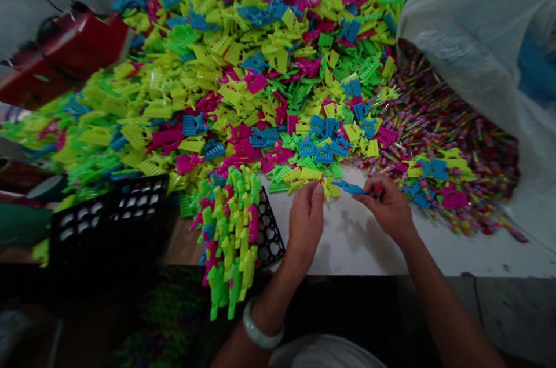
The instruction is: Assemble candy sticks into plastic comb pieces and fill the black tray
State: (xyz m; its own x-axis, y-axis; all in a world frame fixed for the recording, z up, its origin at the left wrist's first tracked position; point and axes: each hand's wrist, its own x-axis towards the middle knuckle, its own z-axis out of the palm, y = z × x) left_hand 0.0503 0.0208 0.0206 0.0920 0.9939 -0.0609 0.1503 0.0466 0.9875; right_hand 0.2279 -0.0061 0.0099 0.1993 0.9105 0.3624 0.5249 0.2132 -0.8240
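Observation:
My right hand (390,208) pinches a flat blue plastic piece (348,187) that points left over the white tabletop (347,246). A small red-tipped item (377,188) also shows between its fingers. Beside the yellow plastic pieces (306,174), my left hand (306,220) is closed, fingers pressed together; what it holds, if anything, is hidden. To its left stands a black grid tray (270,229), its holes partly filled with upright green, yellow and pink pieces (232,223).
A large heap of comb-like plastic pieces (260,55) covers the back of the table. Many small wrapped colourful sticks (438,119) spill from a clear plastic bag (469,26) at right. At left are another black grid tray (136,191) and a red device (82,46).

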